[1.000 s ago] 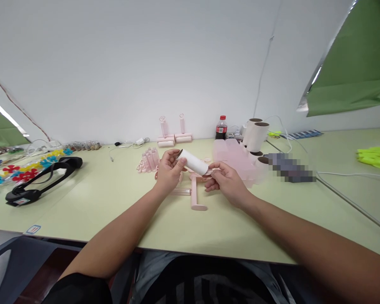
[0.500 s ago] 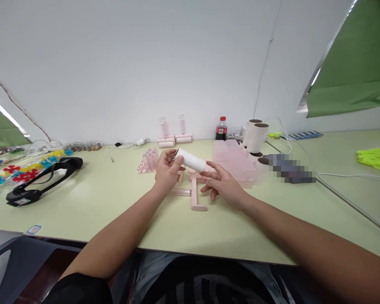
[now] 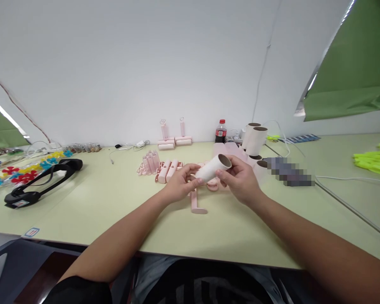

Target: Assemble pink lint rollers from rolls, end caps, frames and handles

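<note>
A white lint roller refill with a brown cardboard core is held in the air, tilted so its open end faces up and right. My left hand grips its lower end, thumb along the side. The upper end is pinched by my right hand, its thumb near the rim. Beneath them on the table lies a pink lint roller frame, partly covered by my left hand. Round pink caps lie just below the refill. Several pink roller covers sit beyond my left hand.
Clear pink handles stand in a group left of centre. Finished-looking lint rollers are against the wall. A cola bottle, upright refills and translucent pink cases stand back right. A black headset lies left; cables cross the right.
The refill has shifted right and swung round, its right end now raised. My right hand has closed on that end, and my left hand has moved to the lower end.
</note>
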Tool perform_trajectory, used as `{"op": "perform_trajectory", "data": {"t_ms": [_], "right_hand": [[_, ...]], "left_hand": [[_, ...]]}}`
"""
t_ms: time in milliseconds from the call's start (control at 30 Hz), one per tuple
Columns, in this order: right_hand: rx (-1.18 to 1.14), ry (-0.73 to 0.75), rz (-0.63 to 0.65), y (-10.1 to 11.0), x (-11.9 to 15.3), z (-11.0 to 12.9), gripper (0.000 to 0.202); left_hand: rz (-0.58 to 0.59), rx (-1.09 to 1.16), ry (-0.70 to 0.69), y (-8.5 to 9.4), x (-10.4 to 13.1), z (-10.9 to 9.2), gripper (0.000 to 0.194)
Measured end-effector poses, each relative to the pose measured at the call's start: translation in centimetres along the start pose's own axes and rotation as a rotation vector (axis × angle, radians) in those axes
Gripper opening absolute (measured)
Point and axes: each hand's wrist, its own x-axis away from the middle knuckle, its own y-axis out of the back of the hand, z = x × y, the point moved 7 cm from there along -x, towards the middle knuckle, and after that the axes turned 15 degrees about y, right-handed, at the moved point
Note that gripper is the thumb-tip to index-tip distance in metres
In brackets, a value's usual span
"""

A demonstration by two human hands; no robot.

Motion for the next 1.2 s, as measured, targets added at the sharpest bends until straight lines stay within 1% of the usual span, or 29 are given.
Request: {"op": "perform_trajectory", "data": {"t_ms": [33, 67, 100, 133, 167, 233, 267, 333, 367, 467, 533, 633, 867, 1000, 1100, 1200], "right_hand": [[0.099, 0.089, -0.02, 1.0, -0.6, 1.2, 0.039], [0.201, 0.197, -0.075, 2.3, -1.3, 2.6, 0.039], [0.318, 0.275, -0.137, 3.9, -1.8, 3.7, 0.038], [0.423, 0.341, -0.222, 5.6, -2.3, 4.6, 0.036], [0.509, 0.389, -0.338, 7.6, -2.6, 5.4, 0.036], [0.69, 0.383, -0.518, 11.1, -3.1, 5.9, 0.033], [0.745, 0.351, -0.576, 12.6, -3.3, 5.7, 0.031], [0.85, 0.218, -0.6, 14.5, -3.8, 4.8, 0.028], [0.894, 0.148, -0.593, 15.1, -3.9, 4.2, 0.027], [0.979, -0.015, -0.528, 15.5, -4.1, 2.8, 0.028], [0.996, -0.065, -0.477, 15.1, -4.1, 2.2, 0.03], [1.017, -0.078, -0.428, 14.6, -4.2, 1.9, 0.03], [1.046, -0.113, -0.382, 14.5, -4.2, 0.9, 0.031], [1.067, -0.115, -0.374, 14.6, -4.2, 0.6, 0.032], [1.066, -0.128, -0.377, 14.8, -4.2, 0.4, 0.035], [1.075, -0.153, -0.384, 15.0, -4.2, 0.2, 0.044]], "left_hand": [[-0.009, -0.065, -0.023, -0.1, 0.2, -0.2, 0.047], [-0.024, -0.121, -0.042, -0.2, 0.3, -0.3, 0.046], [-0.04, -0.165, -0.053, -0.2, 0.4, -0.5, 0.044], [-0.056, -0.199, -0.053, -0.1, 0.4, -0.6, 0.041], [-0.074, -0.223, -0.048, 0.1, 0.4, -0.6, 0.038], [-0.123, -0.256, -0.032, 0.5, 0.3, -0.7, 0.034], [-0.145, -0.269, -0.022, 0.7, 0.3, -0.6, 0.033], [-0.168, -0.284, -0.007, 0.9, 0.2, -0.5, 0.032], [-0.17, -0.288, -0.004, 0.9, 0.2, -0.5, 0.032], [-0.172, -0.309, -0.007, 0.8, 0.2, -0.6, 0.033], [-0.176, -0.323, -0.008, 0.9, 0.3, -0.7, 0.033], [-0.182, -0.336, -0.005, 0.9, 0.3, -0.7, 0.032], [-0.134, -0.313, -0.03, 0.5, 0.2, -0.6, 0.029], [-0.113, -0.306, -0.035, 0.4, 0.2, -0.5, 0.027], [-0.118, -0.332, -0.034, 0.4, 0.2, -0.5, 0.027], [-0.126, -0.361, -0.033, 0.3, 0.3, -0.7, 0.027]]}}
